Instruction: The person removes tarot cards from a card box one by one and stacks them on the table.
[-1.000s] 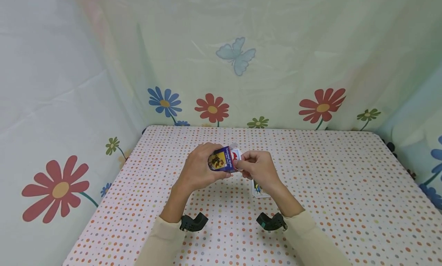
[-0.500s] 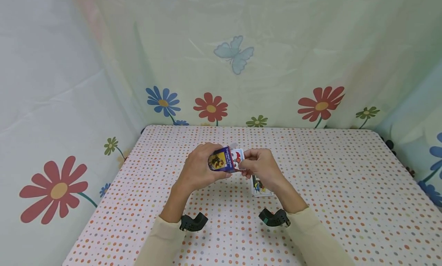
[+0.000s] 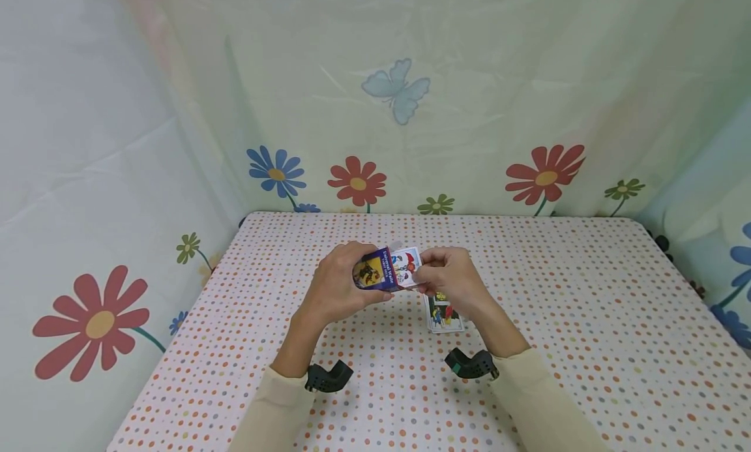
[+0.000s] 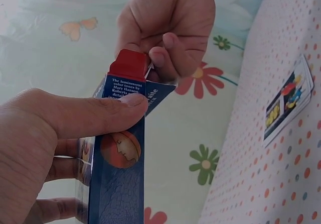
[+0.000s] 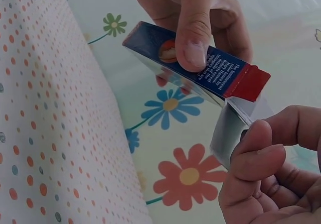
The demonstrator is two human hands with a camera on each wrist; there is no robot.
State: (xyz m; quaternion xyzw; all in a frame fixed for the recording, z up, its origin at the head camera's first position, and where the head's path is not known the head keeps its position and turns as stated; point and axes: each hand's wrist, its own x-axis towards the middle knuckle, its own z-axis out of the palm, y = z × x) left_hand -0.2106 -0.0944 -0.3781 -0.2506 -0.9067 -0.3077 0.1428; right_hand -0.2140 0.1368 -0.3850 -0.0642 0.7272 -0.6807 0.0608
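My left hand [image 3: 336, 286] grips a dark blue tarot deck box [image 3: 371, 271], thumb along its narrow side and fingers around the other. The box is held above the table, its opened end toward the right. A red side flap [image 5: 253, 83] and a pale end flap [image 5: 224, 133] stick out there. From the opening a white-bordered tarot card [image 3: 405, 264] juts out partway; how many lie under it is hidden. My right hand [image 3: 456, 279] pinches the card's outer end between thumb and fingers. Below that hand, a small stack of tarot cards [image 3: 444, 316] lies face up.
A table with a dotted cloth [image 3: 563, 321] spreads under both hands. Behind it hangs a pale curtain [image 3: 281, 67] printed with flowers and a butterfly. Black wrist cameras [image 3: 330, 377] are strapped to both wrists.
My right hand has moved right and slightly up, and more of the card now shows outside the box. More of the stack on the table is uncovered. The left hand has stayed put.
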